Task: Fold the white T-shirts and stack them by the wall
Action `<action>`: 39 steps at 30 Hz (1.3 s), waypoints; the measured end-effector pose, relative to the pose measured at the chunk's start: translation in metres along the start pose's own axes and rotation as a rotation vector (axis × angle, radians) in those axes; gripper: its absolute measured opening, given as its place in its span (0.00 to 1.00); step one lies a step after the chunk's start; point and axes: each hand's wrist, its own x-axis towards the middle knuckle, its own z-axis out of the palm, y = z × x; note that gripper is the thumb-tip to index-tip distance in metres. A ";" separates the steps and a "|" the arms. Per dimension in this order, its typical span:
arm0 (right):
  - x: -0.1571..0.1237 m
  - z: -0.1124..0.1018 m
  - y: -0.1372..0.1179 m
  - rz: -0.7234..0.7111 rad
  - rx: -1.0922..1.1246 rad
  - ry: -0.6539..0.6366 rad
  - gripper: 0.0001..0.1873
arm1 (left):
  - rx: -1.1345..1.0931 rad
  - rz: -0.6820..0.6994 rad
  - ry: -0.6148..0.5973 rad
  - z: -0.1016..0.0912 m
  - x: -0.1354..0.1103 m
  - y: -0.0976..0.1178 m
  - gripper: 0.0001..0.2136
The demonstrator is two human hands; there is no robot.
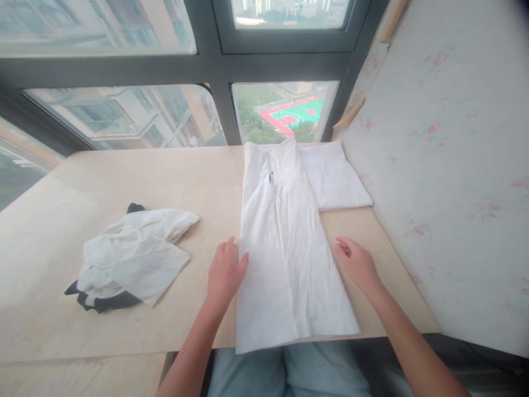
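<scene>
The only label I can spot is one small dark-and-white tag inside the waist of the long white garment; its lettering is too small for me to read. That single garment lies flat on the pale wooden tabletop, waist toward the window, hem at the near edge by the person's lap. I count two bare hands, one on either side of it. The left hand is spread and unclenched, its thumb over the garment's left edge; the right hand is loosely curled with nothing in its grasp, just beside the right edge, and I can't tell whether its fingertips touch. One folded white cloth sits right of the garment's waist, partly under it. Well to the garment's left is one crumpled heap of white and black cloth. Beyond the garment's waist, five window panes show, and one green-and-red sports court outside.
</scene>
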 end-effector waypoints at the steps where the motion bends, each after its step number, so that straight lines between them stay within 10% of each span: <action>1: 0.009 0.003 -0.008 -0.021 -0.028 -0.001 0.20 | -0.024 -0.052 0.008 0.001 0.021 0.002 0.27; 6: 0.050 0.022 -0.051 -0.081 -0.169 -0.023 0.19 | -0.166 -0.148 -0.051 0.012 0.096 0.020 0.23; 11: 0.061 0.035 -0.073 -0.062 -0.305 -0.106 0.16 | -0.222 -0.134 -0.117 0.011 0.116 0.009 0.15; 28: 0.041 0.054 -0.116 -0.165 -0.314 -0.177 0.18 | 0.195 -0.120 0.003 -0.033 0.073 -0.054 0.17; 34: 0.045 0.075 -0.124 -0.697 -0.304 -0.005 0.28 | 0.412 0.334 0.084 -0.012 0.070 -0.033 0.26; 39: 0.018 0.096 -0.107 -0.717 -0.409 -0.082 0.26 | 0.401 0.438 -0.008 0.003 0.053 -0.020 0.25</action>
